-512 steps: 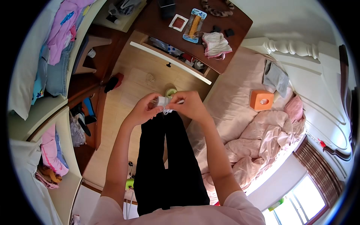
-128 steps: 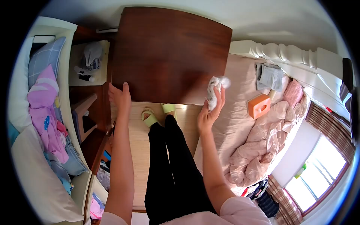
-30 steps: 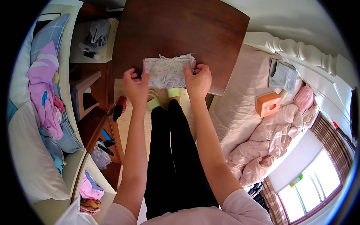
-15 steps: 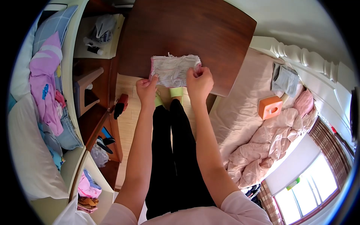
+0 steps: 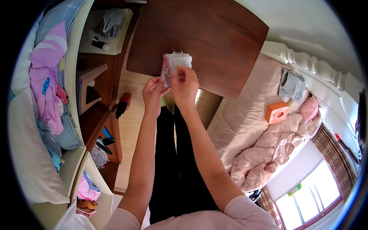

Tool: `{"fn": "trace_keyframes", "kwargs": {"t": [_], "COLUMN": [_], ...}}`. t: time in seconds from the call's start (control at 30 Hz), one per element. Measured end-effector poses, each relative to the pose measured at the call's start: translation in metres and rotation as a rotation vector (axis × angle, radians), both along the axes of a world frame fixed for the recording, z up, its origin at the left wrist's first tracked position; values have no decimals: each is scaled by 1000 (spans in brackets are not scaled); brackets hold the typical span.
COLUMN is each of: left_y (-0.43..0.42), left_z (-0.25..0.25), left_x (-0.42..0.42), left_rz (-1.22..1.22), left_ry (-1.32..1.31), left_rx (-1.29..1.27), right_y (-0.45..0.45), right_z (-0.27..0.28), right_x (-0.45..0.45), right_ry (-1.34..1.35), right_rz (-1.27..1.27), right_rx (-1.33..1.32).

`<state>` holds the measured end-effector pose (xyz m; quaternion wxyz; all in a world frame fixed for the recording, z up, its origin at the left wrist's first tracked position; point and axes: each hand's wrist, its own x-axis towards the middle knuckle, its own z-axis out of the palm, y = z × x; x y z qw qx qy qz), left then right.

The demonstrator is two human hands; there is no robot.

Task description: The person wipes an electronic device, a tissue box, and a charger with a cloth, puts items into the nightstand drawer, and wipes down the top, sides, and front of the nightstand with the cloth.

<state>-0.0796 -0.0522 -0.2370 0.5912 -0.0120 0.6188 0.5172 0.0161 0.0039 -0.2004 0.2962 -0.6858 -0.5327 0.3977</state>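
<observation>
My left grip (image 5: 154, 92) pinches the cloth (image 5: 179, 59) at the near edge of the surface (image 5: 218, 40); whether my right grip (image 5: 184, 87) holds it, I cannot tell. I should keep its edges even.

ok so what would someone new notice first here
Probably the broad dark brown wooden tabletop at the top centre, with a frayed white cloth with pink edging at its near edge, the left hand pinching a corner and the blurred right hand over it. Next, the bright orange box with an opening stands out on the pale pink bed at the right.
</observation>
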Motion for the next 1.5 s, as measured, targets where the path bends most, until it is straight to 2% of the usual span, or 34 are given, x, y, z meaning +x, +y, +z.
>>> {"fn": "trace_keyframes", "kwargs": {"t": [0.13,0.23,0.33,0.37,0.4,0.47,0.57,0.63,0.7,0.73,0.83,0.93,0.97,1.07,1.1,1.17,1.27,1.33,1.37,1.4,1.5], "left_y": [-9,-17,-23,-20,-17,8,43,61,77,88,97,96,98,90,88,84,84,91,93,95,98], "left_z": [1,2,-11,-16,-22,-13,-32,-61,-74,-60,-45,-46,-50,-64,-68,-74,-74,-67,-64,-59,-52], "left_x": [2,-5,-36,-54,-70,-93,-115,-125,-117,-93,-84,-87,-89,-94,-96,-98,-97,-95,-93,-91,-87], "left_rz": [-90,-169,-82,-16,53,9,-45,-196,-304,-197,-117,-139,-137,-160,-182,-229,-254,-194,-201,-206,-227], "left_ry": [-9,66,407,504,602,918,1178,1215,1243,1165,1115,1128,1150,1203,1220,1248,1271,1265,1255,1247,1247], "left_rx": [68,54,99,73,43,-35,4,-3,-73,-268,-377,-395,-381,-345,-329,-296,-311,-411,-429,-449,-515], "right_y": [9,12,9,9,7,2,1,8,7,12,42,71,76,95,101,110,120,124,119,114,94], "right_z": [-1,-15,-13,-3,3,9,22,16,-40,-62,-59,-47,-54,-40,-37,-16,-33,-16,-7,2,36], "right_x": [-24,-27,8,29,53,101,163,178,183,184,123,19,-8,-104,-123,-139,-131,-83,-56,-17,86], "right_ry": [-395,-415,-210,-121,-295,-203,-341,-413,-708,-857,-852,-667,-647,-255,-94,-46,251,335,359,280,280], "right_rz": [35,8,9,-37,-126,-373,-578,-679,-593,-547,-630,-441,-292,-26,81,289,147,27,-107,-126,-427], "right_rx": [11,-64,111,246,205,325,149,84,155,191,126,94,222,151,122,90,114,348,258,307,77]}}
